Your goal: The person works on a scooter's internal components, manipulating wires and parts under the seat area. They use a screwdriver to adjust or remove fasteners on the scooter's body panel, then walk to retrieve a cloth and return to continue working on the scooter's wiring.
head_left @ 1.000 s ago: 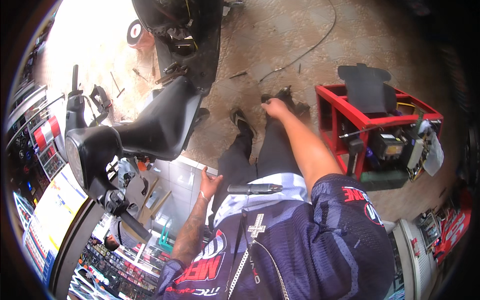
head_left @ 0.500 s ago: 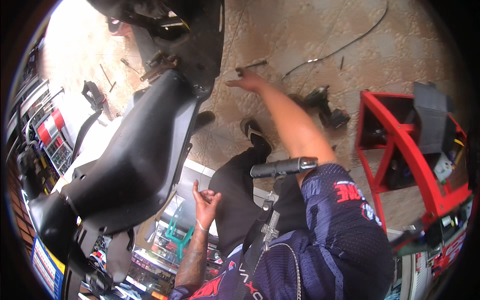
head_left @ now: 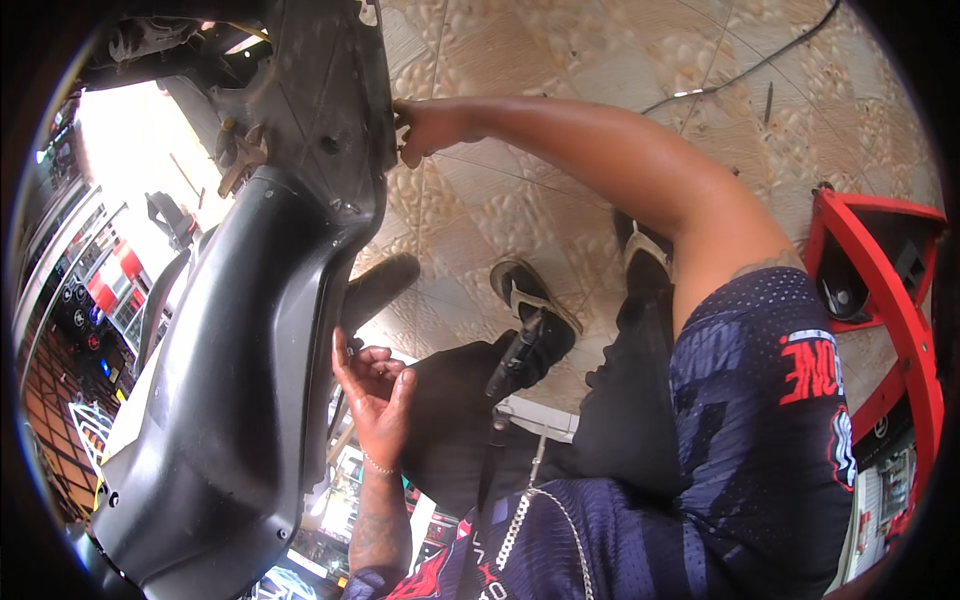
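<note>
A glossy black, curved plastic scooter panel [head_left: 225,360] stands just beside the loosely spread, empty left hand [head_left: 378,398]; farther ahead, the right hand's [head_left: 428,130] hold cannot be told. Likely stiff, slick, best held by its rim [head_left: 320,300].

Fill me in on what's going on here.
Someone in a dark jersey is at the side of some large black bodywork. The right hand is stretched out to its far edge, and the left hand is nearer, open with loosely bent fingers, close by its side. Whether either one is pressing on it, I can't tell. A dark cable lies on the tiled floor, and a red frame stands off to the right.
</note>
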`<state>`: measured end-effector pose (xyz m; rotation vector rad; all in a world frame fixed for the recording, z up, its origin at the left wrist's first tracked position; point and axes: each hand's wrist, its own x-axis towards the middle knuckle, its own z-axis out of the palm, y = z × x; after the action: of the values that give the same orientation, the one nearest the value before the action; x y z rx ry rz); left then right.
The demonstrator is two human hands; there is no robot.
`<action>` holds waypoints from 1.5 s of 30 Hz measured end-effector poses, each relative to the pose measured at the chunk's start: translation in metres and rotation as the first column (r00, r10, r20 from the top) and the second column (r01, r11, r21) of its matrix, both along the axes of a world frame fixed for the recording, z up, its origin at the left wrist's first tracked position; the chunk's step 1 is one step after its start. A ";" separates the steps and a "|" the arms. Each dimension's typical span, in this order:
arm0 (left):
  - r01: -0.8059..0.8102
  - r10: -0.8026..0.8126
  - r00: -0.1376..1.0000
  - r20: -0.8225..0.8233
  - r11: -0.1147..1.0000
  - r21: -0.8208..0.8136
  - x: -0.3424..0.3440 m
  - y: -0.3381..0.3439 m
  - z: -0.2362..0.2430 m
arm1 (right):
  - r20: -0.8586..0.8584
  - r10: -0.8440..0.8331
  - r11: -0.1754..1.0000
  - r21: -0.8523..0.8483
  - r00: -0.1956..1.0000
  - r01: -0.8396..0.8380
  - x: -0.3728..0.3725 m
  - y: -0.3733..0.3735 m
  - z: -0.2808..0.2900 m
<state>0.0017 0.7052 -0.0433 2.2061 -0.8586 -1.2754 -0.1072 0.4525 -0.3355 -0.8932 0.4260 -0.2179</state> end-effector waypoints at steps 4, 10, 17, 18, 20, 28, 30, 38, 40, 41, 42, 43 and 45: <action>0.062 -0.061 0.997 0.046 0.998 -0.011 -0.002 -0.020 -0.024 | 0.008 -0.130 0.976 0.178 0.991 0.127 -0.009 -0.020 0.011; 0.112 -0.104 0.991 0.087 0.990 -0.087 -0.002 -0.060 -0.062 | 0.019 -0.336 0.940 0.066 0.942 0.334 0.008 -0.011 0.026; 0.282 -0.248 0.935 0.256 0.954 -0.106 -0.006 -0.100 -0.083 | -0.009 -0.361 0.923 -0.150 0.933 0.355 0.019 -0.018 0.015; 0.321 -0.277 0.916 0.290 0.940 -0.115 -0.006 -0.105 -0.086 | -0.008 -0.361 0.918 -0.177 0.933 0.354 0.019 -0.021 0.012; 0.255 -0.218 0.945 0.243 0.958 -0.133 -0.005 -0.111 -0.092 | -0.005 -0.362 0.907 -0.231 0.932 0.351 0.017 -0.027 0.008; 0.251 -0.211 0.947 0.241 0.956 -0.150 0.001 -0.119 -0.107 | -0.094 -0.611 0.773 -0.289 0.786 0.565 0.014 -0.050 0.019; 0.223 -0.186 0.956 0.227 0.963 -0.149 0.003 -0.121 -0.110 | -0.007 -0.714 0.662 -0.329 0.700 0.673 0.012 -0.066 0.026; 0.208 -0.170 0.962 0.212 0.962 -0.175 0.005 -0.122 -0.114 | -0.037 -0.818 0.503 -0.527 0.573 0.684 -0.004 -0.104 0.051; 0.228 -0.182 0.956 0.231 0.955 -0.192 0.006 -0.122 -0.114 | -0.055 -0.832 0.488 -0.545 0.552 0.681 -0.005 -0.101 0.056; 0.231 -0.183 0.954 0.236 0.953 -0.195 0.006 -0.122 -0.114 | -0.072 -0.830 0.493 -0.555 0.553 0.670 -0.005 -0.100 0.057; 0.233 -0.183 0.953 0.243 0.952 -0.197 0.006 -0.122 -0.114 | -0.089 -0.828 0.501 -0.562 0.554 0.658 -0.006 -0.099 0.058; 0.233 -0.184 0.952 0.244 0.953 -0.191 0.006 -0.122 -0.114 | -0.106 -0.825 0.508 -0.569 0.555 0.647 -0.007 -0.099 0.060; 0.221 -0.176 0.955 0.238 0.959 -0.175 0.005 -0.122 -0.115 | -0.100 -0.811 0.521 -0.571 0.577 0.634 -0.010 -0.101 0.061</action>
<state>0.0072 0.5831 -0.1580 2.1675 -1.2667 -0.9891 -0.1173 0.3514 -0.2746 -1.2059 1.1481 -1.0185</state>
